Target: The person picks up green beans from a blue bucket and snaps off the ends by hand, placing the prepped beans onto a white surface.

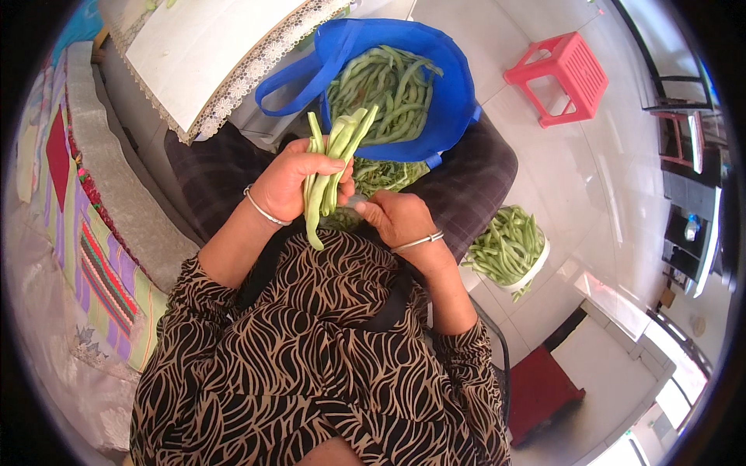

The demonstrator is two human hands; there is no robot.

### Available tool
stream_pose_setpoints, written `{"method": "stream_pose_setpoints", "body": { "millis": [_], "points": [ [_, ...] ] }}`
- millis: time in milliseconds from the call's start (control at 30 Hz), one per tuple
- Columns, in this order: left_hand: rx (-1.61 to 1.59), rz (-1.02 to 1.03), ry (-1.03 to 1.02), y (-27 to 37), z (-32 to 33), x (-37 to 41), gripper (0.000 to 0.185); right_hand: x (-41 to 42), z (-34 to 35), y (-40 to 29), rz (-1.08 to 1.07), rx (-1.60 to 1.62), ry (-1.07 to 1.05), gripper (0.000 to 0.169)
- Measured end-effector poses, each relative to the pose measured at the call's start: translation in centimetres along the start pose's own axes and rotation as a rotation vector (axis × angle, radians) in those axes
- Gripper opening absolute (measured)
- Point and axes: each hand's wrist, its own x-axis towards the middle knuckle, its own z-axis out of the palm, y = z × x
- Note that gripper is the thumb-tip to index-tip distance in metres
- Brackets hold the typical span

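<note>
My left hand [294,175] grips a small bunch of pale green beans [344,140], held upright with one long pod hanging below the fist. Close beside it, my right hand [405,218] is curled around what looks like a small knife [353,201]; only a blurred greyish blade shows, near the lower ends of the beans. Beyond both hands, a blue fabric bag [457,81] stands open between my knees, with many long green beans [387,96] inside. Under its near edge lies a heap of green scraps [393,173], partly hidden by my hands.
On the floor at my right, a white container [533,272] is heaped with green beans [506,244]. A pink plastic stool [574,76] stands farther off on the tiles. A lace-edged table [198,58] is at the upper left, and a patterned cloth cover [99,244] lies along my left.
</note>
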Motion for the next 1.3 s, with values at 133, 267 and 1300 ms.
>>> {"method": "stream_pose_setpoints", "body": {
  "millis": [133, 267, 1300],
  "points": [
    [-0.034, -0.093, -0.024, -0.5, 0.3, -0.2, 0.020, 0.6, 0.6, 0.3, 0.027, 0.387, 0.179, 0.029],
    [-0.069, -0.142, -0.097, -1.7, 0.9, -0.2, 0.023, 2.0, 1.3, 0.1, 0.099, 0.931, 0.180, 0.028],
    [0.450, 0.038, -0.207, -4.9, 12.0, 4.1, 0.038, -4.6, 0.0, -0.2, 0.171, 0.605, 0.870, 0.039]
  ]
}}
